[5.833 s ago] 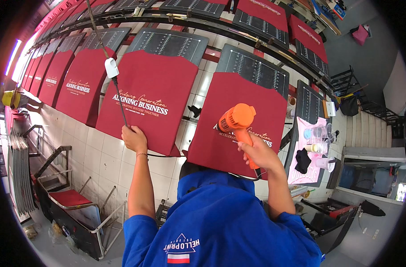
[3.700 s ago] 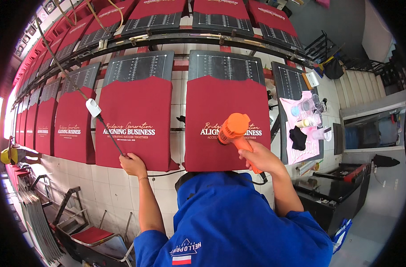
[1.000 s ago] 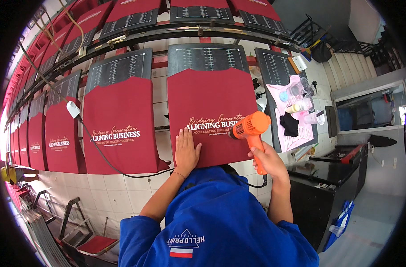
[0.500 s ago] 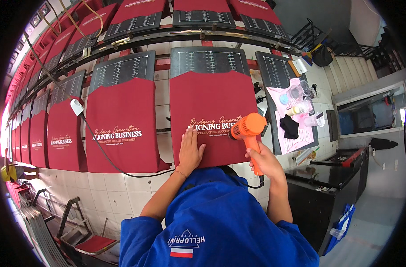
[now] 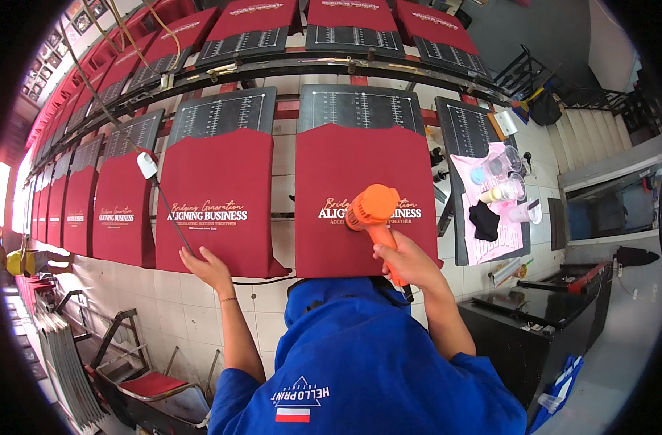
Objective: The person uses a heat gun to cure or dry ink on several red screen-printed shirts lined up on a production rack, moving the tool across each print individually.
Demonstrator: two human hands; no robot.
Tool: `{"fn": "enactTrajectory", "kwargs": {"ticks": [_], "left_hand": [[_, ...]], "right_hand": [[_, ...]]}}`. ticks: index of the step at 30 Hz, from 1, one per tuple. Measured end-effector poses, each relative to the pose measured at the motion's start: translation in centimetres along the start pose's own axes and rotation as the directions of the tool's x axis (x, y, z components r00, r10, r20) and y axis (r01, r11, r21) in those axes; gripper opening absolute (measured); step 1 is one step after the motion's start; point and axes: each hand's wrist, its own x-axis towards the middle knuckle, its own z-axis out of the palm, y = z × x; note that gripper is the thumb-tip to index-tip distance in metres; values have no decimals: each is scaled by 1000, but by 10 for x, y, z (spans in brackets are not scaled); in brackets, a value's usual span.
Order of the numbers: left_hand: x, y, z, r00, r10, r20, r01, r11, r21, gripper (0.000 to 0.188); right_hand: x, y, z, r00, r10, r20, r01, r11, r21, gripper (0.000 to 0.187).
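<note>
An orange heat gun (image 5: 374,206) is in my right hand (image 5: 409,259), whose fingers wrap round its handle. Its nozzle points left and down over the printed lettering on a dark red shirt (image 5: 363,163) in front of me. That shirt lies stretched over a black, ruled printing board (image 5: 360,107). My left hand (image 5: 209,270) is at the lower edge of the neighbouring red shirt (image 5: 215,170), fingers stretched out and apart. A dark cable (image 5: 173,215) hanging from a white socket (image 5: 147,165) runs down to its fingers. The heat gun covers part of the print.
More boards with red shirts stretch left and along the far rail (image 5: 273,65). At right, a board holds a pink shirt (image 5: 494,243), plastic cups (image 5: 516,185) and a black cloth (image 5: 484,220). A black cabinet (image 5: 519,326) stands at lower right, a folding chair (image 5: 153,384) at lower left.
My left hand has left the shirt in front of me and moved left to the cable, which now runs straighter. The heat gun has shifted left over the lettering. The view has shifted slightly.
</note>
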Motion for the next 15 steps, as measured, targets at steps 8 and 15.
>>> {"fn": "enactTrajectory", "kwargs": {"ticks": [8,15], "left_hand": [[29,-61,16,898,-385,213,440,794,-419,53],[27,-78,-9,945,-307,116,322,937,-139,44]], "right_hand": [[46,-12,24,982,-123,145,128,991,-27,35],[43,-23,26,961,-199,193,195,980,40,36]]}}
